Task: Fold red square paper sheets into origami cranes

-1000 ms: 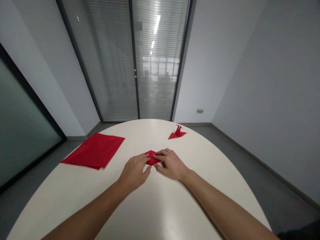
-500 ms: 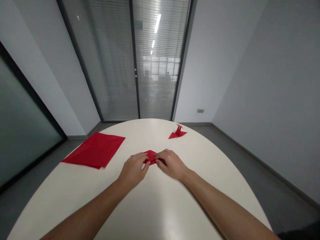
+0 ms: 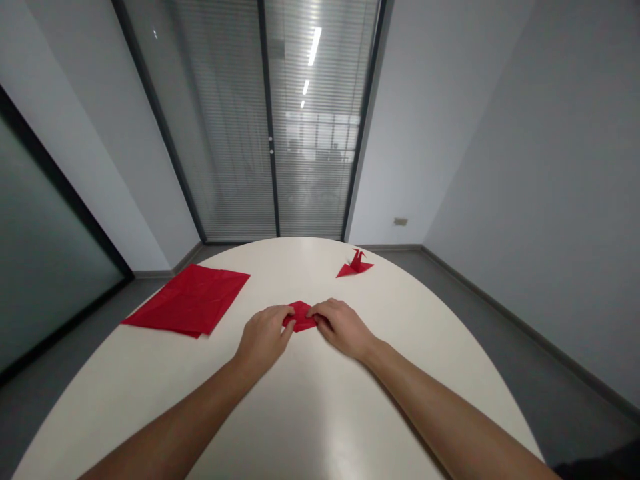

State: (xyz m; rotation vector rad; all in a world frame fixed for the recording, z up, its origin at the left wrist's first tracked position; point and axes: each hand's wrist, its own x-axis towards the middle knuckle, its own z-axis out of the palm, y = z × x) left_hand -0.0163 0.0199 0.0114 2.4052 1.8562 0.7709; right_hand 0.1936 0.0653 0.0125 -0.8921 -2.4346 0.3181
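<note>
A small folded piece of red paper (image 3: 301, 316) lies on the white round table (image 3: 300, 413), between my two hands. My left hand (image 3: 263, 337) pinches its left edge with curled fingers. My right hand (image 3: 341, 327) presses on its right edge, fingers bent and closed over the paper. Most of the paper is hidden under my fingers.
A stack of flat red paper sheets (image 3: 191, 300) lies at the table's left. A finished red paper crane (image 3: 355, 265) stands at the far right of the table. Glass doors with blinds and grey walls surround the table.
The paper showed a flap sticking out to the left half a second ago; it is now folded in, and my left fingers have closed in on the paper's edge.
</note>
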